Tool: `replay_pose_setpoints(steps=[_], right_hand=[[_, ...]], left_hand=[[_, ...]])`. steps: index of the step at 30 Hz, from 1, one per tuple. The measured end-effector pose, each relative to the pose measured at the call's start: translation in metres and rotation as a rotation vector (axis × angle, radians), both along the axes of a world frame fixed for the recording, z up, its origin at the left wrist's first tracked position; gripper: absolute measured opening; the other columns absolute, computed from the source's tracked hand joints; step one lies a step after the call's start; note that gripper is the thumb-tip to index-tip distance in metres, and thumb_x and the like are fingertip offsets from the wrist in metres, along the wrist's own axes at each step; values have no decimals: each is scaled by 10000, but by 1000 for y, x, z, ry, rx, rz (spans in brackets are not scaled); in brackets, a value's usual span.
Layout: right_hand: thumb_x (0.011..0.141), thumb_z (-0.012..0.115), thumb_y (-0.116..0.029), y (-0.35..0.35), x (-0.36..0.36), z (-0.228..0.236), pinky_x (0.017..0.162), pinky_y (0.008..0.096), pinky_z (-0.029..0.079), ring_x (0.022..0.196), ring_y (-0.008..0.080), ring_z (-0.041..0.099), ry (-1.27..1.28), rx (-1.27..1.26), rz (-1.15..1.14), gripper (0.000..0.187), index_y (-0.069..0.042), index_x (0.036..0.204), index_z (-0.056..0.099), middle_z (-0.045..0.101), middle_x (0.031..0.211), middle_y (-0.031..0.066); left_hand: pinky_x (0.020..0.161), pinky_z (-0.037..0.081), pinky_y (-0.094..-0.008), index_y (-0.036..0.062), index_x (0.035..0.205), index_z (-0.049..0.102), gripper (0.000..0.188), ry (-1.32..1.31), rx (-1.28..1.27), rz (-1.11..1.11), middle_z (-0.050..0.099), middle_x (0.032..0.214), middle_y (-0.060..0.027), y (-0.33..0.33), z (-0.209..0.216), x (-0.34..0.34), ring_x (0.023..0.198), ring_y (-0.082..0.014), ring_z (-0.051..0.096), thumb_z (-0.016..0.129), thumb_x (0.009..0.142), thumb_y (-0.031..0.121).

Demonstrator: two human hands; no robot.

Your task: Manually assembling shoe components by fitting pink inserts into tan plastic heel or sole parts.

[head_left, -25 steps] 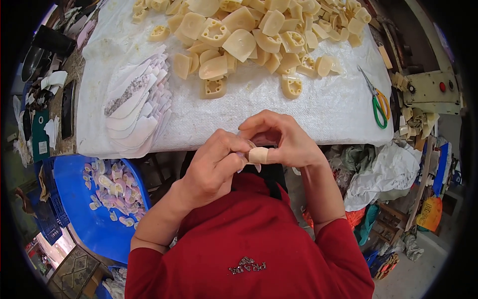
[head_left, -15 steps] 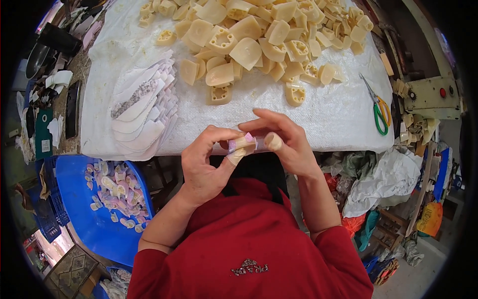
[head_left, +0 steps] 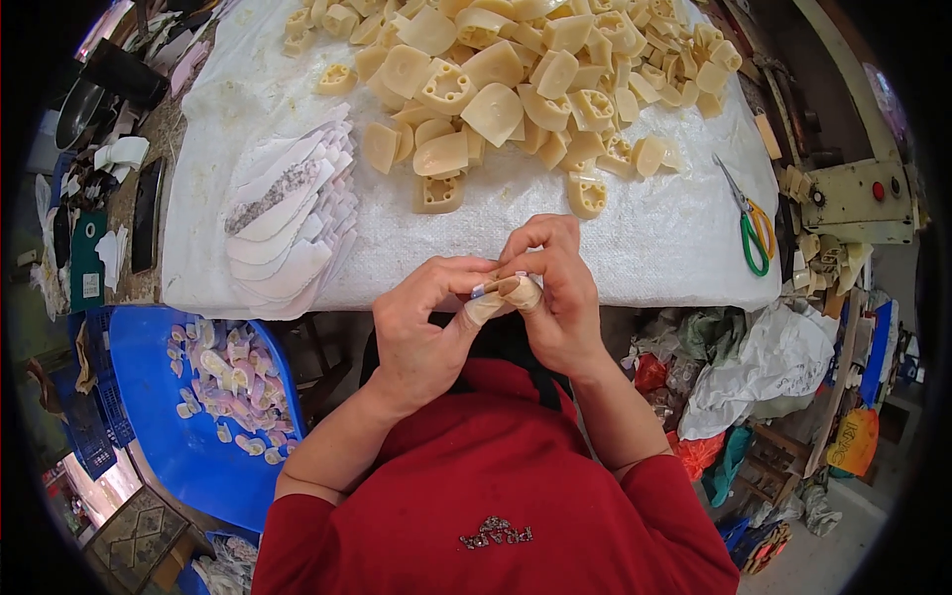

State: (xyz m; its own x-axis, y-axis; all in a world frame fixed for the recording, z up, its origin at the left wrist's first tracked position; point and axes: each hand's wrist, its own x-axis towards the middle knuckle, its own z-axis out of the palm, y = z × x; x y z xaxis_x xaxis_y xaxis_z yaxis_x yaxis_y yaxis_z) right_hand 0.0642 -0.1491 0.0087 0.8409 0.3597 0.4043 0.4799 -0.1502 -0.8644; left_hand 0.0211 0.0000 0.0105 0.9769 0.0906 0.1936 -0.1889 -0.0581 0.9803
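Below white-covered table (head_left: pixel 635 248), hands (head_left: pixel 496 307) pinch small beige block (head_left: pixel 516 291)

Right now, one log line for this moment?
left hand: holds cream heel piece | right hand: pinches same piece | above table edge | heel pile beyond

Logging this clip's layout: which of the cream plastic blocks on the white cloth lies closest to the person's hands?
The block at the pile's near edge, hollow side up, lying apart from the heap just beyond the right hand. The other hollow-side-up block sits further left.

White-covered table (head_left: pixel 674 238), perhaps cluttered floor.
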Motion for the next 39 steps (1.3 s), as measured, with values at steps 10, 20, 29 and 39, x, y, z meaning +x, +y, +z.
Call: replay_pose_setpoints(steps=[10, 20, 29, 39], right_hand=[[800, 711, -248, -12, 1, 6, 903, 337, 399, 984, 181, 513, 442, 379, 134, 344, -40, 1050, 597, 582, 1038, 60], [687, 757, -66, -16, 5, 8, 810, 306, 474, 887, 198, 611, 199, 133, 117, 426, -51, 1079, 591, 656, 977, 72], [726, 756, -223, 3, -14, -8, 821, 341, 447, 895, 221, 532, 50, 92, 43, 468, -84, 1134, 573, 522, 1091, 82], [909, 554, -215, 3, -7, 0, 362, 185, 423, 434, 69, 500, 838, 348, 309, 172, -44, 908, 555, 586, 760, 37]], left_hand=[[775, 430, -334, 76, 790, 660, 140, -375, 310, 48, 579, 993, -84, 14, -1, 8, 916, -261, 529, 748, 682, 62], [832, 418, -321, 46, 1223, 527, 500, -70, -114, -229, 491, 1198, -123, 12, 3, -1, 960, -210, 534, 559, 881, 409], [755, 434, -257, 32, 1350, 239, 530, 309, -390, -286, 512, 964, -92, -3, 1, -6, 830, -140, 540, 388, 894, 258], [801, 428, -248, -4, 1348, 244, 731, 192, -236, -282, 469, 1130, -109, -16, 7, -15, 976, -123, 494, 319, 926, 589]])
